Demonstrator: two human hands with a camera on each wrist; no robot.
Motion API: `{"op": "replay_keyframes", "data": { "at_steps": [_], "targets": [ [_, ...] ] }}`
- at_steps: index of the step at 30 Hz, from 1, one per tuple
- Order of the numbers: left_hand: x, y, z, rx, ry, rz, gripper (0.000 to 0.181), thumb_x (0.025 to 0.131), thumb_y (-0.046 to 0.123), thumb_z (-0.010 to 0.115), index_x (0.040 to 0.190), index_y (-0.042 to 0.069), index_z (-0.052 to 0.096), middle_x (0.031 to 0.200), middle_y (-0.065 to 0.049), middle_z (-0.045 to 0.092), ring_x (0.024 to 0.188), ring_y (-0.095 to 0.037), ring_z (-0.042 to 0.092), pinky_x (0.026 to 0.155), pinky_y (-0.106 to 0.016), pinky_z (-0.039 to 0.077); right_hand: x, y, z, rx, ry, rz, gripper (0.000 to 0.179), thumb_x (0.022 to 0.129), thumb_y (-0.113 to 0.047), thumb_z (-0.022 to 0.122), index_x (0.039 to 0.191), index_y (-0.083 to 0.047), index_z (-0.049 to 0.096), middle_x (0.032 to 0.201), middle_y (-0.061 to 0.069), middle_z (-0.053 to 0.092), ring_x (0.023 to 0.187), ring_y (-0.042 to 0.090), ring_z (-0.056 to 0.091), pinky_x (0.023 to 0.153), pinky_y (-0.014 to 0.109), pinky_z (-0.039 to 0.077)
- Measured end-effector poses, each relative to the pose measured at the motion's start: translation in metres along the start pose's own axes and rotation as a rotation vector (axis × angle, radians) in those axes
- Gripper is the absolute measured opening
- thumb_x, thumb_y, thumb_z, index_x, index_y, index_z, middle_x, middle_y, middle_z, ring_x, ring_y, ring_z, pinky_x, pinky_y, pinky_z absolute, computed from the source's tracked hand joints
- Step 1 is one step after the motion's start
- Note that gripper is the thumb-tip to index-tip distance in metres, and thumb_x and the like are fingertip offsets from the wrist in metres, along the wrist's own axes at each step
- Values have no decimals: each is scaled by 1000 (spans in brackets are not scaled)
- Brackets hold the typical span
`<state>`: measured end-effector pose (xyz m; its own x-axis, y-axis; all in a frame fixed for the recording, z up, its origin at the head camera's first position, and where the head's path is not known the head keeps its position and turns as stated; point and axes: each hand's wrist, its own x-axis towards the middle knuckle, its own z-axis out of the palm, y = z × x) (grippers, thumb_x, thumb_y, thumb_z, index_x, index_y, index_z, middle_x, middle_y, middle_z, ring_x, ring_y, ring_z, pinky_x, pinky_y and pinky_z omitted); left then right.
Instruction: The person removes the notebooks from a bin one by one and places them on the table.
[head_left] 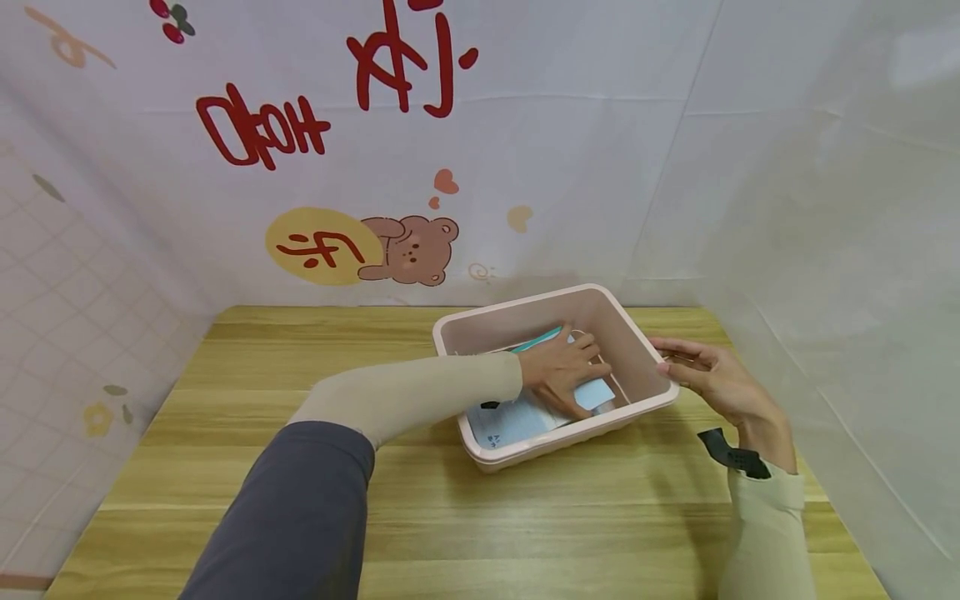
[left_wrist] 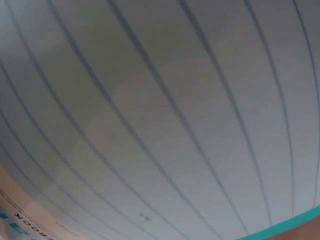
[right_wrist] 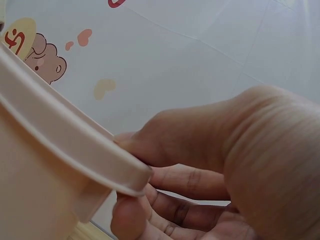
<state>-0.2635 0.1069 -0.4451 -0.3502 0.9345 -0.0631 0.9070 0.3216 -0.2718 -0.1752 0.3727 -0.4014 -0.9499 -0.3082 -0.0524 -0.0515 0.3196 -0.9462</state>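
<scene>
A pale pink plastic basket (head_left: 517,315) stands at an angle on the table. Inside it, my left hand (head_left: 564,373) lies with fingers spread over light-blue notebooks (head_left: 513,423); one shows a teal edge (head_left: 538,339). A lined paper surface (left_wrist: 175,125) fills the left wrist view, with printed lettering at the lower left and none of the left hand's fingers plainly visible. At the basket's right corner, my right hand (head_left: 731,387) pinches the rim (right_wrist: 127,172), thumb on top and fingers outside and below. My left forearm hides part of the basket's contents.
The wood-grain table (head_left: 300,367) extends left and in front of the basket. A white printed cloth (head_left: 570,150) hangs close behind, with more sheeting at both sides. A black strap (head_left: 733,454) circles my right wrist.
</scene>
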Motion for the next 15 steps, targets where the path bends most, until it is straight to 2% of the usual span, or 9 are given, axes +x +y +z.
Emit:
{"op": "replay_keyframes", "data": {
  "at_steps": [9,15],
  "targets": [
    [0,-5,-7,-39,64,-10,81,82,84,45,143,31,48,127,5,57,124,-17,43,101,-46,34,-1,-2,3,-13,5,22,51,103,-15,63,148,3,48,130,-14,65,114,0,65,90,19,54],
    [-4,-13,-20,-62,86,-39,82,82,84,45,143,31,48,129,3,57,126,-18,44,109,-54,31,-2,-2,3,-11,8,4,50,103,-12,62,148,4,47,130,-14,65,113,-1,65,90,18,54]
  ]
}}
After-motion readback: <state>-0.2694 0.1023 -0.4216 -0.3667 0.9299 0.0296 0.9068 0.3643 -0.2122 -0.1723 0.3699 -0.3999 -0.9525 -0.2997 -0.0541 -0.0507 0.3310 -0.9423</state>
